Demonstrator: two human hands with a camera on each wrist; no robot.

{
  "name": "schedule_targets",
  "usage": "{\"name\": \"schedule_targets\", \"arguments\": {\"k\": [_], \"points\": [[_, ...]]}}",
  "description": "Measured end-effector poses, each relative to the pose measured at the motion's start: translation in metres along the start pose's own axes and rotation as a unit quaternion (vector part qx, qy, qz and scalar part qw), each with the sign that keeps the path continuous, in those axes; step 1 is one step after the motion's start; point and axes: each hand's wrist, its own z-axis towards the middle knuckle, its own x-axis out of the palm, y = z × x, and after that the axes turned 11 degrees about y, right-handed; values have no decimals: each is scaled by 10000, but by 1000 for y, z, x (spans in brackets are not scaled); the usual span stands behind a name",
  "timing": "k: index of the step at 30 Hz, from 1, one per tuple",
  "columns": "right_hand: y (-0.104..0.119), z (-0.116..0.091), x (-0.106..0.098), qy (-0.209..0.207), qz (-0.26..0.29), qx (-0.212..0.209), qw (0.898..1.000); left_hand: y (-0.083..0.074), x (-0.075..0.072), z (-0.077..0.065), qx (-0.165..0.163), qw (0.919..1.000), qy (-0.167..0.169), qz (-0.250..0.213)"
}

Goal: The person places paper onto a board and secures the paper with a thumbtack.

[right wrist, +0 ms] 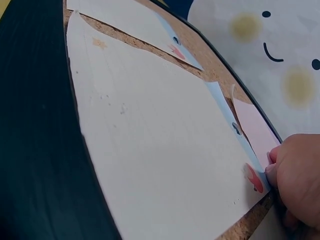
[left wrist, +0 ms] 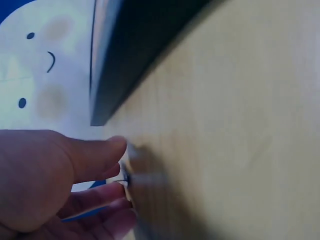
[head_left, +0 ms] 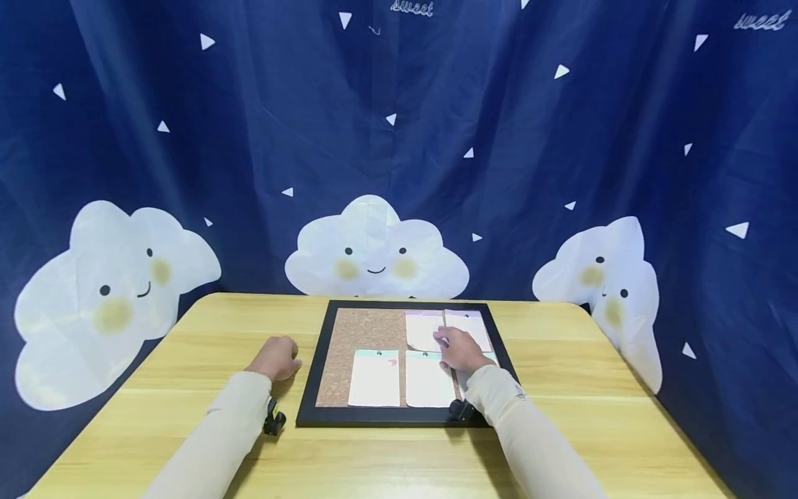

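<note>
My right hand point(head_left: 463, 350) is over the framed cork board point(head_left: 368, 326). Its thumb and fingertips pinch at the right edge of a paper sheet point(head_left: 422, 331) with a purple-pink top band; in the right wrist view this pink sheet point(right wrist: 255, 127) has a lifted near corner. A pinned sheet point(head_left: 476, 326) lies beside it, and a sheet with a blue-green band point(head_left: 430, 381) is pinned just below. My left hand point(head_left: 276, 357) rests on the table left of the board, fingers loosely bent. In the left wrist view, this hand point(left wrist: 60, 175) shows its thumb apart from the fingers.
Another pinned sheet point(head_left: 374, 381) sits at the lower middle of the cork. The board's black frame point(head_left: 399, 417) lies on the light wooden table point(head_left: 218, 333). Behind the table hangs a dark blue curtain point(head_left: 312, 90) with smiling clouds.
</note>
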Motion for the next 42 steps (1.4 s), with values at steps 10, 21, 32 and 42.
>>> {"name": "schedule_targets", "arguments": {"k": [10, 21, 32, 42], "points": [[-1, 4, -1, -41, 17, 30, 10000, 4, -1, 5, -45, 9992, -311, -261], [-4, 9, -3, -73, 180, -56, 9998, 6, -4, 5, 105, 9979, -610, -205], [-4, 6, -3, 53, 451, 68, 9989, 0, 0, 13, -169, 9934, -784, -819], [-10, 6, 3, 120, 569, 100, 9983, -21, 0, 22, -20, 9839, -1078, -1423]]}}
